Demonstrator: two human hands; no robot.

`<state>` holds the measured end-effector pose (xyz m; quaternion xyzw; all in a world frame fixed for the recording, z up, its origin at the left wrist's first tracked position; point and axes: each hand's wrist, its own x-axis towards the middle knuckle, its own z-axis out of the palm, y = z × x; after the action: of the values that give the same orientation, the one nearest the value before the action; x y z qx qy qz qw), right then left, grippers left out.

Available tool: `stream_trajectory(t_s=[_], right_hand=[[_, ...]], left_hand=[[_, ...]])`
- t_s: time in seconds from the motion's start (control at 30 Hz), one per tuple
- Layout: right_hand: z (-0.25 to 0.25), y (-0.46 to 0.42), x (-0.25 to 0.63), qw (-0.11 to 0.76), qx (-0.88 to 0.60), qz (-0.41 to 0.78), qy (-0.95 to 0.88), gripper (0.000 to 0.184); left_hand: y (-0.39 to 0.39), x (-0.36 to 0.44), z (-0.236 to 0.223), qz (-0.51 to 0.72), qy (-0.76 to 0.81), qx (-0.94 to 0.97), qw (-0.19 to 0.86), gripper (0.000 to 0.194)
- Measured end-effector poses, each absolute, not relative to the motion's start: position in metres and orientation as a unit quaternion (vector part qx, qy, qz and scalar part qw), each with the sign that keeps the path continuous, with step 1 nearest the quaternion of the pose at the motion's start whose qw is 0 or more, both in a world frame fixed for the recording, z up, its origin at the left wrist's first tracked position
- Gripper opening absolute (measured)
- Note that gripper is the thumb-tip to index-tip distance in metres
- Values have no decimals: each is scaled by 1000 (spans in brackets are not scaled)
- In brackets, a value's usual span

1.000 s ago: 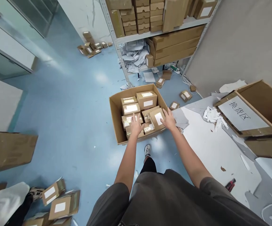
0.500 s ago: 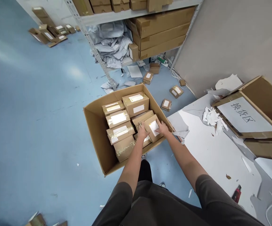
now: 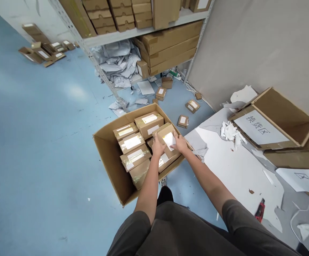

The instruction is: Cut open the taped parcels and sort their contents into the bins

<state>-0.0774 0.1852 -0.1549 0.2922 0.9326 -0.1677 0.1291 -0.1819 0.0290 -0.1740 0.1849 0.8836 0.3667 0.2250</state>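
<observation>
A large open cardboard carton [image 3: 109,167] stands on the blue floor, filled with several small brown parcels bearing white labels. Both my hands grip one small parcel [image 3: 168,138] at the carton's right side. My left hand [image 3: 158,147] clasps its left edge with fingers wrapped. My right hand [image 3: 181,144] holds its right edge, fingers over the white label. The parcel is tilted and raised slightly above its neighbours.
A white table [image 3: 237,170] to the right carries a labelled open box [image 3: 266,124], paper scraps and a red cutter [image 3: 260,208]. Metal shelving [image 3: 143,32] behind holds stacked cartons. Loose parcels [image 3: 186,113] and torn paper lie on the floor.
My hands went from hovering open over the carton to gripping one small parcel on both sides and lifting it slightly. The camera view swung left and downward.
</observation>
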Motion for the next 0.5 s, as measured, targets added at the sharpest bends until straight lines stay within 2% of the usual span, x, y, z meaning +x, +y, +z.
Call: stream_trajectory(t_s=[0.13, 0.27, 0.5], right_hand=[[-90, 192, -68, 55, 325, -182, 927, 126], [-34, 211, -33, -8, 371, -182, 911, 124], [19, 261, 84, -80, 477, -164, 860, 125]], left_hand=[[46, -189, -95, 345, 890, 236, 184, 113], [80, -174, -34, 346, 869, 316, 160, 117], [170, -85, 10, 377, 801, 438, 154, 126]])
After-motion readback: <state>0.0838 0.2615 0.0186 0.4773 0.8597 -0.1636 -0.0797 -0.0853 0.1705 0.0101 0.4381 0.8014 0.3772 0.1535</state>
